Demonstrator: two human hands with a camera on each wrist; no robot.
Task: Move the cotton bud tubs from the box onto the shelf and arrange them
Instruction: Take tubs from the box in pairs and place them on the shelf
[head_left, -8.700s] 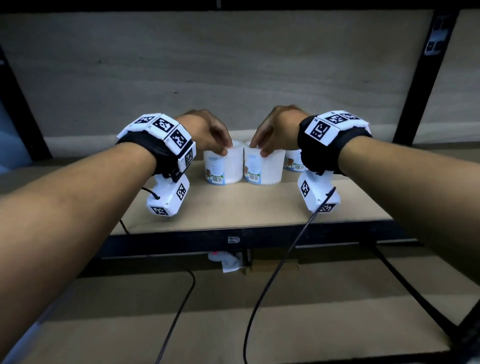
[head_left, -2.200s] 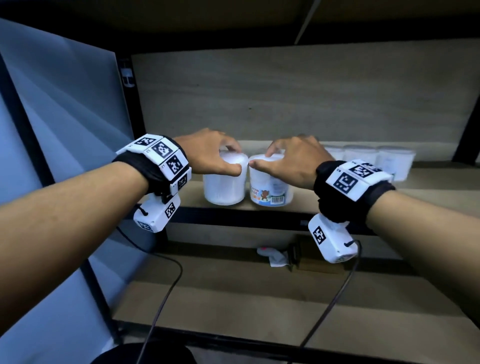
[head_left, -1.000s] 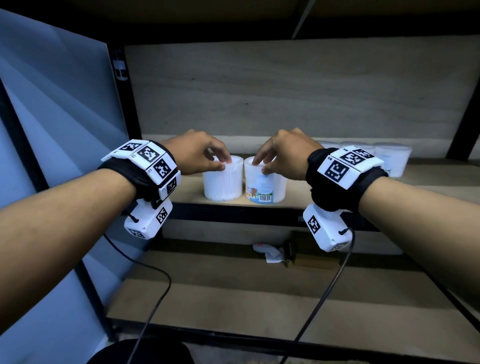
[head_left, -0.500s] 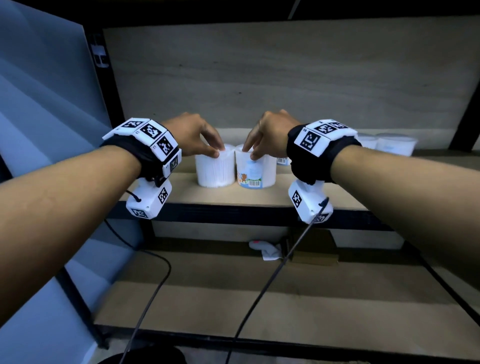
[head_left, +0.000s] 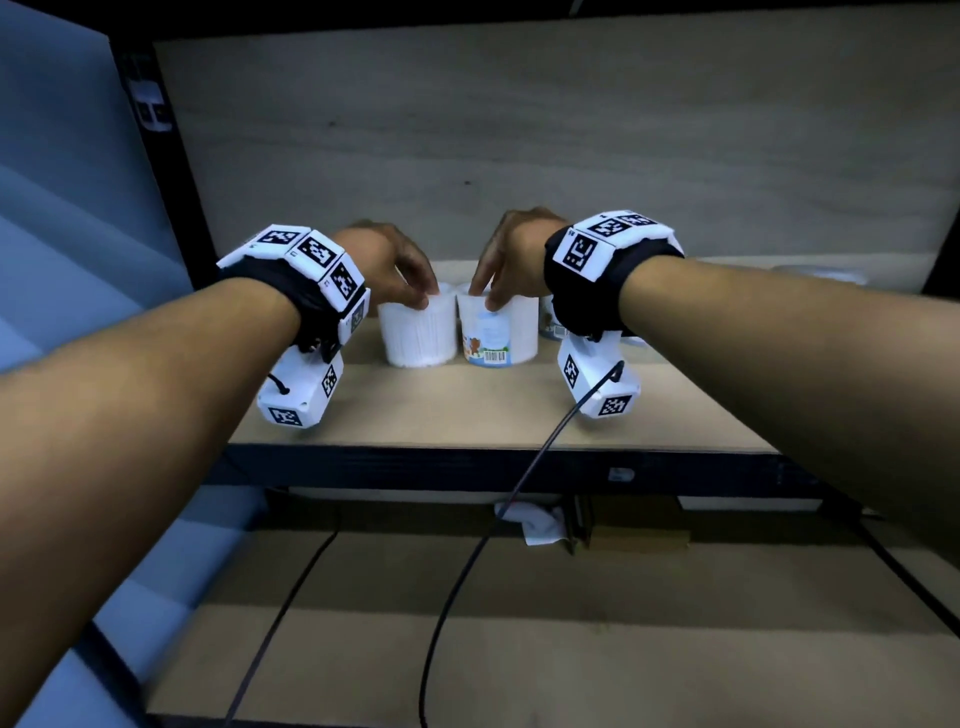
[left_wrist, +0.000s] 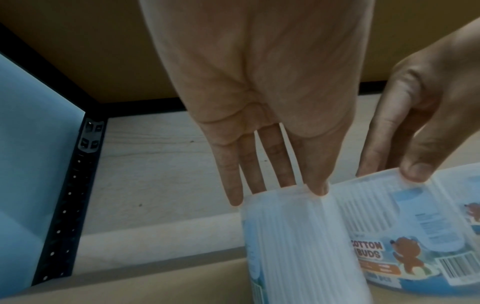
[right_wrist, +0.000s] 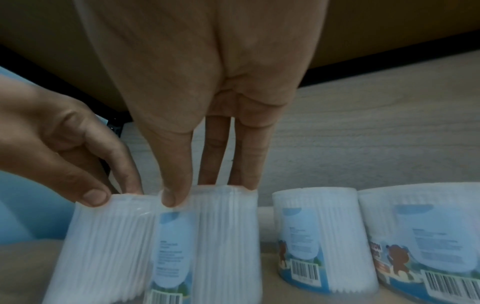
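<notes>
We're pinching two tubs by the rims, mid-frame: left hand (head_left: 387, 267) fingers clamped on the plain tub (head_left: 417, 335), right hand (head_left: 511, 257) on the label tub (head_left: 496, 332). Risk: they're touching, so a nudge could be tipping one on the shelf (head_left: 467, 410).

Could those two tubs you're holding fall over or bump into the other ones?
Maybe. Each hand grips only a top rim: the left hand holds the plain-sided tub, the right hand holds the bear-label tub, so a push up there might tip them. They stand pressed together, so moving one may drag the other. The neighbouring tubs stand close on the right and might get bumped.
</notes>
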